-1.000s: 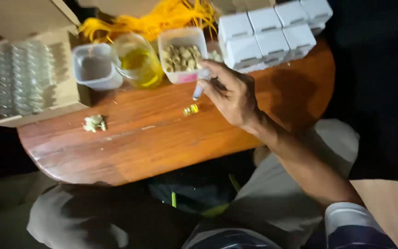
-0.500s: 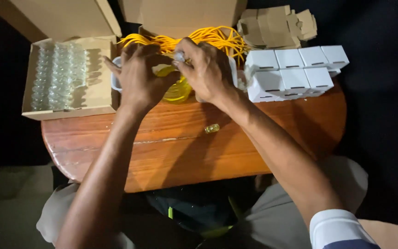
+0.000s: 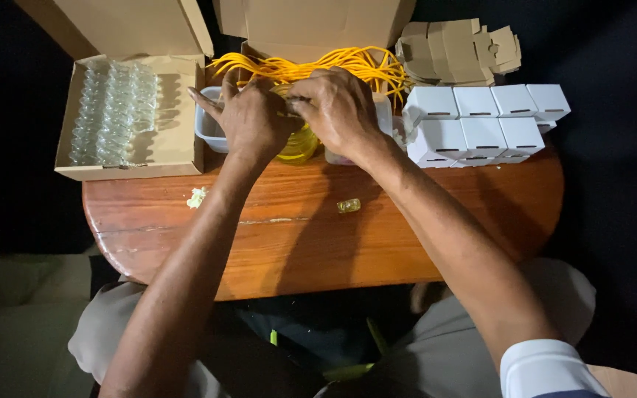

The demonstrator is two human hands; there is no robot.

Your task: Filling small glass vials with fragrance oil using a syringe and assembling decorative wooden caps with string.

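1. You sit at a rounded, polished reddish-brown wooden desk (image 3: 318,243) in a dark room, with blackness on every side of it.
2. Your left hand (image 3: 248,121) and your right hand (image 3: 337,110) meet at the far edge of the desk, over a clear plastic cup of yellow liquid (image 3: 300,144).
3. Both hands are curled, fingertips pinched together around something small between them; it is hidden by your fingers, so you cannot tell what it is.
4. The cup stands just below your hands, partly covered by them, between a pale grey plastic tub (image 3: 209,129) on the left and another clear tub (image 3: 383,114) mostly hidden behind your right hand.
5. A tangle of bright yellow cords (image 3: 348,65) lies behind the hands, spilling out of an open brown cardboard box (image 3: 318,26).
6. To your left, an open cardboard box (image 3: 178,133) holds rows of small clear glass bottles (image 3: 112,110).
7. To your right, small white cardboard boxes (image 3: 481,121) are stacked in rows, with flattened brown card cut-outs (image 3: 455,51) behind them.
8. One small yellow-tinted glass vial (image 3: 349,206) lies on its side on the bare desk, near your right forearm.
9. A small pale greenish scrap (image 3: 197,197) lies near the desk's left edge.
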